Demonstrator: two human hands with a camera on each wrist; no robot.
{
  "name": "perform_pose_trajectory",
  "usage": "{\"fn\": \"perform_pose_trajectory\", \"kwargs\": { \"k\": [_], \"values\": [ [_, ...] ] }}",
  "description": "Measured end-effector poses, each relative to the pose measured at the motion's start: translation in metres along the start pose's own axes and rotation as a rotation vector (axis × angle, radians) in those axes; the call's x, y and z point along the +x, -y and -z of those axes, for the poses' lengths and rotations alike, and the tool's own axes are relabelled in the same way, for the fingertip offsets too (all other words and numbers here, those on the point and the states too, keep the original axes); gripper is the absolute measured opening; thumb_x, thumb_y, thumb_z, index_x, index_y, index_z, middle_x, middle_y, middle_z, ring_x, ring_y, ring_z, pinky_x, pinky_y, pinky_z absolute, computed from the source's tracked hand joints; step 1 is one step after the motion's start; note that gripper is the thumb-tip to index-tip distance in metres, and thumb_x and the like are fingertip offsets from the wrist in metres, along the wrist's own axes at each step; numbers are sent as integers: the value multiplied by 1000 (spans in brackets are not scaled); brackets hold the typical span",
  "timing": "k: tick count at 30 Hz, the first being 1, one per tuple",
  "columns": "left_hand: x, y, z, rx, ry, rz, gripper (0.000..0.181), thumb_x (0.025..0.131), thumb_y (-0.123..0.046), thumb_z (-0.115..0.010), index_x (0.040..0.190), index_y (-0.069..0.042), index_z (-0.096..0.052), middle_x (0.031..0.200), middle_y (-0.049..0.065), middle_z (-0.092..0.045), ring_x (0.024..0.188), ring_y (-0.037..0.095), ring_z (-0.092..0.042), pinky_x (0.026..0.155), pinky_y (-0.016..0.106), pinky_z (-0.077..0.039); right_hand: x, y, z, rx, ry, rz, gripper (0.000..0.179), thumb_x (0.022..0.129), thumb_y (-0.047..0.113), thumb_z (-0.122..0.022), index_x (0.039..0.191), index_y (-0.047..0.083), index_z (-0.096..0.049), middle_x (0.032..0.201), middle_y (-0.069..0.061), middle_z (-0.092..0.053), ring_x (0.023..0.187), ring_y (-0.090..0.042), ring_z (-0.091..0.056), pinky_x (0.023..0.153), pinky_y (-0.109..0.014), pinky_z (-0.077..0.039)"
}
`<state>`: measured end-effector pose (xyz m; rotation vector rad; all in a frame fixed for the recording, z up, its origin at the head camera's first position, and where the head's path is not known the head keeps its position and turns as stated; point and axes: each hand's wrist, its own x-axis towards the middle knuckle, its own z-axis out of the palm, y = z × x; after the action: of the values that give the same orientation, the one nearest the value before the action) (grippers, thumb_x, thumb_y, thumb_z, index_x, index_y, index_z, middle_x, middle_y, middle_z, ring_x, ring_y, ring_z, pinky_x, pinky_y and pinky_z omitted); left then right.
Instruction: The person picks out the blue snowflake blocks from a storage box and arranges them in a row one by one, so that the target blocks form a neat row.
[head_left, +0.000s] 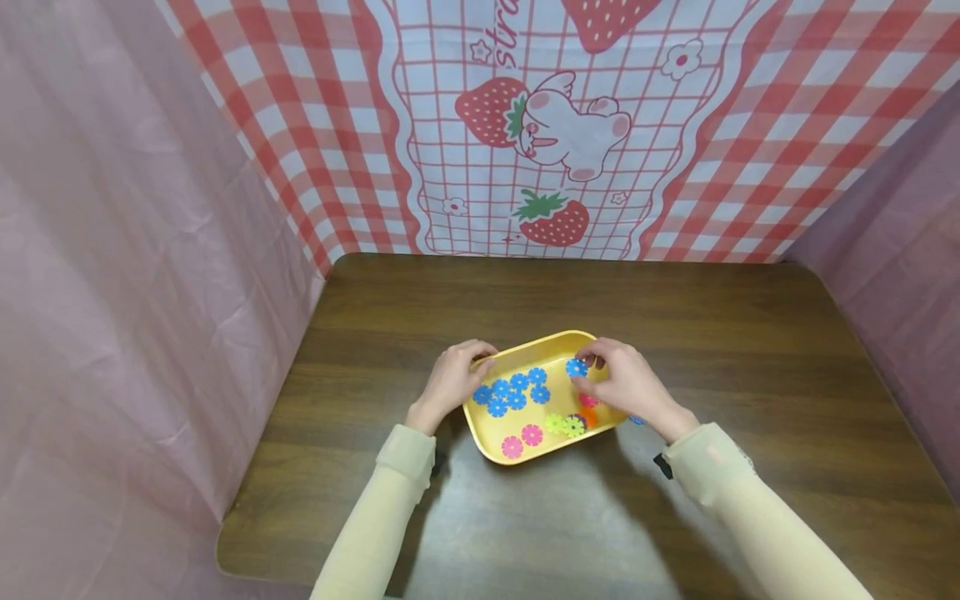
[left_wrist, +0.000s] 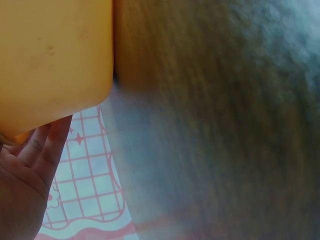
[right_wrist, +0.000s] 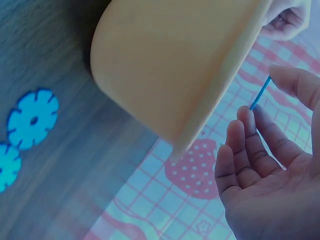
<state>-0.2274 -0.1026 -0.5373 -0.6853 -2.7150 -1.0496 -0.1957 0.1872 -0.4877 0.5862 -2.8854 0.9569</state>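
A yellow tray [head_left: 501,450] sits on the wooden table, holding several blue, pink and yellow-green notched plastic discs and an orange one. At its left end my left hand [head_left: 452,379] grips the rim; in the left wrist view that hand's fingers [left_wrist: 47,145] lie along the tray's outer wall [left_wrist: 55,55]. Over the right end, my right hand [head_left: 630,385] pinches a blue disc [head_left: 576,368] between thumb and fingertips. The right wrist view shows this blue disc [right_wrist: 260,93] edge-on, above the tray's rim. Blue discs [head_left: 517,385] lie grouped toward the tray's left side.
Outside the tray, on the table to its right, lie blue discs [right_wrist: 33,120], partly covered by my right hand in the head view. A strawberry-patterned cloth [head_left: 555,125] hangs behind the table [head_left: 420,300]. Pink curtains [head_left: 135,250] stand at both sides.
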Motion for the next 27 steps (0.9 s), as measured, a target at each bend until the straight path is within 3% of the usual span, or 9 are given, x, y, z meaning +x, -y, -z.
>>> {"fn": "perform_pose_trajectory", "kwargs": {
  "k": [10,23,27],
  "values": [
    [1,0,0,-3,18,23,14,96,-17,-69,107,-10,-74,105,4,-72,96,21,-68,86,37,-53,-11,-10,15,-6,-18,-34,35,78,16,-85,106,0,-70,93,-7,-64,84,-27,-57,75,-42,-54],
    [1,0,0,-1,11,12,12,95,-16,-70,105,-11,-74,104,3,-72,94,21,-68,84,38,-53,-33,-30,37,-28,-108,-15,29,79,14,-85,101,3,-71,92,-7,-65,83,-23,-56,73,-44,-50],
    [1,1,0,0,7,11,12,95,-16,-70,105,-10,-74,103,4,-72,94,21,-68,84,38,-53,-41,-39,40,-34,-110,-48,32,79,17,-85,103,3,-70,94,-8,-66,85,-25,-56,75,-48,-52]
  ]
}}
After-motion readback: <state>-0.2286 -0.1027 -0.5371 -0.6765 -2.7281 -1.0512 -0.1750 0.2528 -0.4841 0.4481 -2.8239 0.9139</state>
